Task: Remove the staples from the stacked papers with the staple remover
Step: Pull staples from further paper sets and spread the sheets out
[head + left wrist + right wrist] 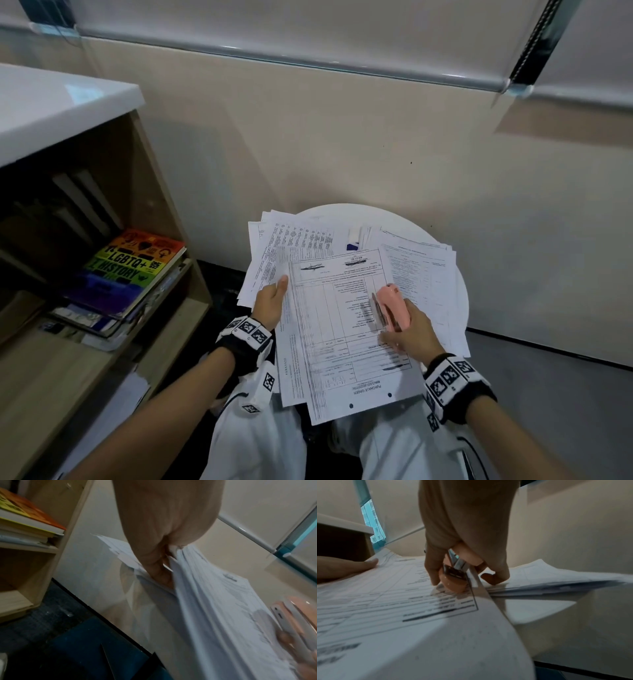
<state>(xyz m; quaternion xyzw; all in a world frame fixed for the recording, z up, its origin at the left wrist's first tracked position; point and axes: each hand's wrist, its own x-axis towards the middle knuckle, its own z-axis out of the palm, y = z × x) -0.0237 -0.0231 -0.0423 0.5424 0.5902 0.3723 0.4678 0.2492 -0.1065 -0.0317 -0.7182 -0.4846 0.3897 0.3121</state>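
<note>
The stacked papers (342,318) are held over the near edge of the round white counter (455,274), the left hand (270,299) pinching their left edge while the right hand (409,329) grips the pink staple remover (394,306) against the top sheet near its right edge. The step in hand is judged to be positioning; no staple can be made out, so one must be located and the metal tip slid beneath it. "PURCHASE ORDER" is legible on the top sheet, and "LGBTQ+ HISTORY" on a book (137,263) on the shelf.

An office: printed forms (346,318), a bookshelf (102,240), and window blinds (308,27).
</note>
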